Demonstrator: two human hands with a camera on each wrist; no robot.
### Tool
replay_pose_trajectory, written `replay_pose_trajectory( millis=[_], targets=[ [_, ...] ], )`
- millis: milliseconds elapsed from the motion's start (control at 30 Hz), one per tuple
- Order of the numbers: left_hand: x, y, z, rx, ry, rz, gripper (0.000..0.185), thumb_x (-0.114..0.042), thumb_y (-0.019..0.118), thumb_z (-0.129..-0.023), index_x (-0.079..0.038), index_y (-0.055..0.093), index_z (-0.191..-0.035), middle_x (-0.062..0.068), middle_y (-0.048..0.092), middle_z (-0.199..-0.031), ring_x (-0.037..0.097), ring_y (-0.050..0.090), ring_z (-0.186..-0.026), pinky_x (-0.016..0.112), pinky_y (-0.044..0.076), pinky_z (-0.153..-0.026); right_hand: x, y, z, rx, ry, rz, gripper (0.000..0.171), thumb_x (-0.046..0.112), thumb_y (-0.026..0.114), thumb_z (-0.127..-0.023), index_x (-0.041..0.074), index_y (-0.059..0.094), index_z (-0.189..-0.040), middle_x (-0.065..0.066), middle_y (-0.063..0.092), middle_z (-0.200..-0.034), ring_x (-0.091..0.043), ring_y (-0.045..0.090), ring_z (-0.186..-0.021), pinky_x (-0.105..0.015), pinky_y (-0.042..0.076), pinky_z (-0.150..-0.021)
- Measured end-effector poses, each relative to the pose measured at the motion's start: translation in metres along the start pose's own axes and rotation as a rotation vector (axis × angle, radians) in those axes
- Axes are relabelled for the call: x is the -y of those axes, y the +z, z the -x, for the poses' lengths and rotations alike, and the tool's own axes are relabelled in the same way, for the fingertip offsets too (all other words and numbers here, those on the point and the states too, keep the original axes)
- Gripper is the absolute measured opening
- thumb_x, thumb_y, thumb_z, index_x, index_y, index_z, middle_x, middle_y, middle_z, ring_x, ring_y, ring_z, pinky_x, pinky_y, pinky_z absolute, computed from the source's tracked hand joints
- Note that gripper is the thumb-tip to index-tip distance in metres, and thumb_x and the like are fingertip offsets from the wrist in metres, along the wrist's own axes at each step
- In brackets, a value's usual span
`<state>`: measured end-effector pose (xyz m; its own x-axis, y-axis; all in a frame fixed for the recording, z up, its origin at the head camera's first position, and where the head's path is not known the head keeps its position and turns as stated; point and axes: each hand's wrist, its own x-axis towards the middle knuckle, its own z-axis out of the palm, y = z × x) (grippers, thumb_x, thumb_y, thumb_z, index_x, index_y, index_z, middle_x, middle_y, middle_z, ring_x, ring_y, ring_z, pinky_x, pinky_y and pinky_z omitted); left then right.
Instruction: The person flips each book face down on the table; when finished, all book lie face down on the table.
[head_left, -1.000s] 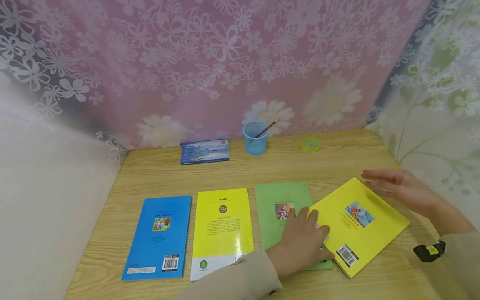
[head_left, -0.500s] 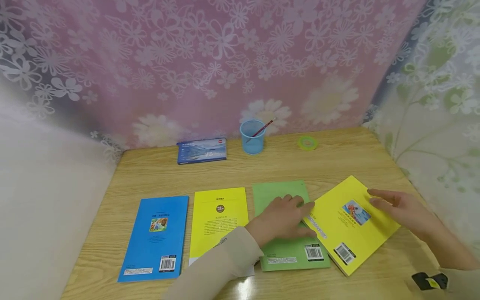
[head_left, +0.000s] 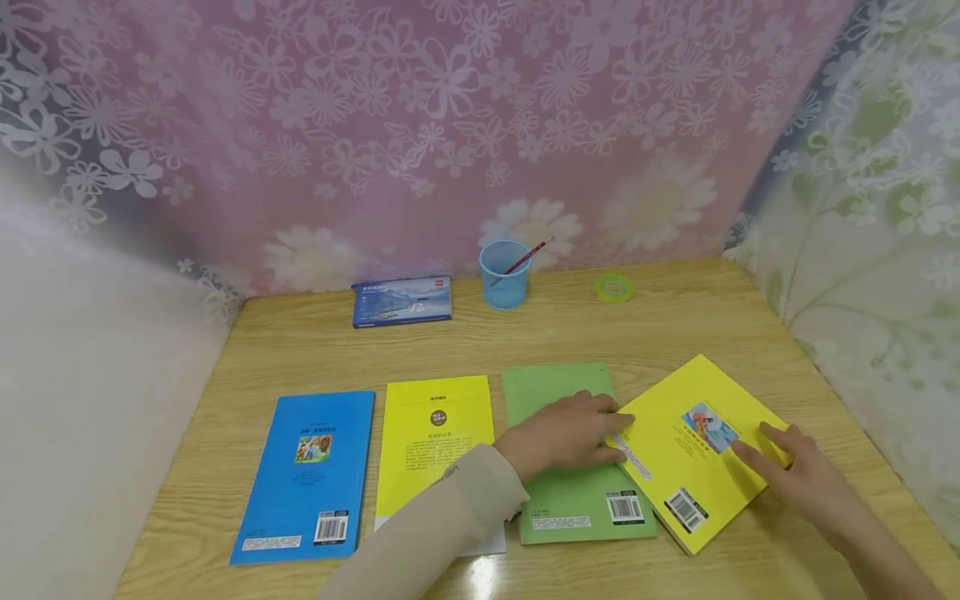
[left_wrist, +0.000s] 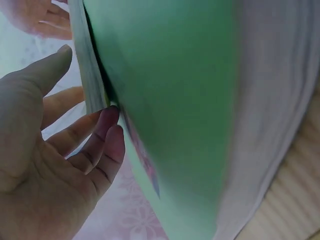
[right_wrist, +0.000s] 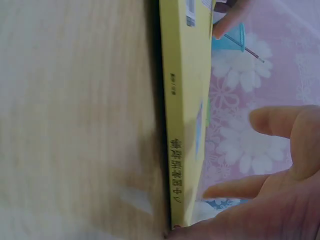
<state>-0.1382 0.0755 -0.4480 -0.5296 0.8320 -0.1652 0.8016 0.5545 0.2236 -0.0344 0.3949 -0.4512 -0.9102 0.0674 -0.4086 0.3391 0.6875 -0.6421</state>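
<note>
In the head view a yellow book (head_left: 678, 479) lies slanted, its left corner overlapping the green book (head_left: 592, 512). My left hand (head_left: 566, 433) is over the green book, with its fingertips at the yellow book's left edge. From the left wrist, the loosely bent fingers (left_wrist: 112, 145) meet the edge of the pages and the thumb stands apart. My right hand (head_left: 798, 471) is at the yellow book's right side, index finger and thumb spread over the cover. The right wrist view shows the book's printed spine (right_wrist: 175, 125), with the lower fingers at its end.
Left of the green book lie another yellow book (head_left: 438, 408) and a blue book (head_left: 303, 475). Along the back of the wooden table (head_left: 315, 358) are a blue flat box (head_left: 402, 302), a blue mesh cup (head_left: 504, 287) holding a pencil (head_left: 532, 252), and a green tape roll (head_left: 613, 288).
My left hand has shifted up and left from the books' lower edges to the yellow book's left side. My right hand has come down onto its right side. The slanted book has shifted slightly.
</note>
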Motion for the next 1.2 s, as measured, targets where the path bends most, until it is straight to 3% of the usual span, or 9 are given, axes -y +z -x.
replay_pose_trajectory(
  millis=[133, 200, 300, 400, 533, 700, 833, 1067, 1200],
  targets=[
    [0.000, 0.003, 0.000, -0.011, 0.012, -0.049, 0.057, -0.056, 0.058, -0.104, -0.035, 0.050, -0.157, -0.008, 0.051, -0.160, 0.014, 0.054, -0.133, 0.025, 0.047, -0.112, 0.001, 0.009, 0.000, -0.055, -0.018, 0.084, 0.096, 0.053, 0.041, -0.111, -0.023, 0.004, -0.155, -0.055, -0.018, -0.155, -0.077, -0.014, -0.142, -0.090, 0.007, -0.110],
    [0.000, 0.004, 0.000, -0.017, 0.013, -0.056, 0.057, -0.057, 0.059, -0.104, -0.035, 0.050, -0.156, -0.008, 0.051, -0.160, 0.014, 0.055, -0.133, 0.026, 0.047, -0.112, 0.002, 0.011, -0.001, -0.091, -0.045, 0.143, 0.094, 0.051, 0.044, -0.110, -0.027, 0.010, -0.153, -0.058, 0.000, -0.152, -0.078, 0.003, -0.140, -0.089, 0.019, -0.107],
    [-0.001, 0.004, 0.001, -0.027, 0.015, -0.076, 0.056, -0.058, 0.058, -0.104, -0.037, 0.051, -0.156, -0.008, 0.051, -0.160, 0.014, 0.055, -0.133, 0.026, 0.048, -0.109, 0.003, 0.013, -0.004, -0.130, -0.086, 0.204, 0.091, 0.047, 0.047, -0.110, -0.029, 0.018, -0.150, -0.052, 0.021, -0.137, -0.067, 0.023, -0.124, -0.080, 0.035, -0.097],
    [-0.004, 0.004, 0.003, -0.033, 0.016, -0.111, 0.055, -0.059, 0.057, -0.103, -0.039, 0.052, -0.154, -0.010, 0.051, -0.160, 0.014, 0.055, -0.133, 0.026, 0.049, -0.106, 0.001, 0.012, -0.008, -0.143, -0.126, 0.238, 0.089, 0.045, 0.049, -0.110, -0.030, 0.022, -0.148, -0.048, 0.027, -0.132, -0.061, 0.029, -0.118, -0.075, 0.039, -0.091],
    [-0.008, 0.005, 0.006, -0.027, 0.015, -0.161, 0.054, -0.062, 0.054, -0.103, -0.043, 0.051, -0.154, -0.012, 0.046, -0.165, 0.012, 0.051, -0.138, 0.027, 0.048, -0.105, -0.003, 0.008, -0.014, -0.129, -0.179, 0.273, 0.087, 0.043, 0.050, -0.109, -0.031, 0.023, -0.147, -0.054, 0.023, -0.138, -0.068, 0.026, -0.123, -0.081, 0.036, -0.093],
    [-0.012, 0.007, 0.007, 0.014, 0.019, -0.166, 0.055, -0.064, 0.051, -0.104, -0.046, 0.046, -0.156, -0.015, 0.035, -0.170, 0.012, 0.043, -0.150, 0.034, 0.045, -0.116, -0.007, 0.000, -0.022, -0.064, -0.191, 0.224, 0.090, 0.043, 0.049, -0.110, -0.031, 0.016, -0.149, -0.061, -0.006, -0.152, -0.084, -0.007, -0.137, -0.094, 0.009, -0.103],
    [-0.017, 0.011, 0.007, 0.020, 0.037, -0.200, 0.053, -0.064, 0.049, -0.104, -0.049, 0.046, -0.155, -0.016, 0.033, -0.171, 0.011, 0.039, -0.155, 0.036, 0.043, -0.120, -0.009, -0.005, -0.027, -0.020, -0.196, 0.189, 0.092, 0.044, 0.048, -0.111, -0.029, 0.010, -0.151, -0.057, -0.023, -0.151, -0.081, -0.024, -0.135, -0.093, -0.006, -0.101],
    [-0.025, 0.014, 0.010, 0.009, 0.097, -0.242, 0.047, -0.062, 0.050, -0.105, -0.052, 0.049, -0.151, -0.013, 0.029, -0.173, 0.016, 0.029, -0.162, 0.037, 0.037, -0.127, -0.004, -0.010, -0.039, -0.018, -0.277, 0.225, 0.090, 0.039, 0.054, -0.109, -0.028, 0.012, -0.152, -0.057, -0.015, -0.154, -0.080, -0.020, -0.139, -0.091, -0.004, -0.107],
    [-0.029, 0.014, 0.011, 0.041, 0.135, -0.252, 0.049, -0.063, 0.046, -0.106, -0.053, 0.046, -0.154, -0.015, 0.030, -0.172, 0.016, 0.025, -0.163, 0.035, 0.034, -0.128, -0.002, -0.010, -0.048, -0.034, -0.315, 0.292, 0.090, 0.037, 0.061, -0.106, -0.028, 0.018, -0.152, -0.058, 0.003, -0.155, -0.078, -0.001, -0.143, -0.090, 0.012, -0.108]
  ],
)
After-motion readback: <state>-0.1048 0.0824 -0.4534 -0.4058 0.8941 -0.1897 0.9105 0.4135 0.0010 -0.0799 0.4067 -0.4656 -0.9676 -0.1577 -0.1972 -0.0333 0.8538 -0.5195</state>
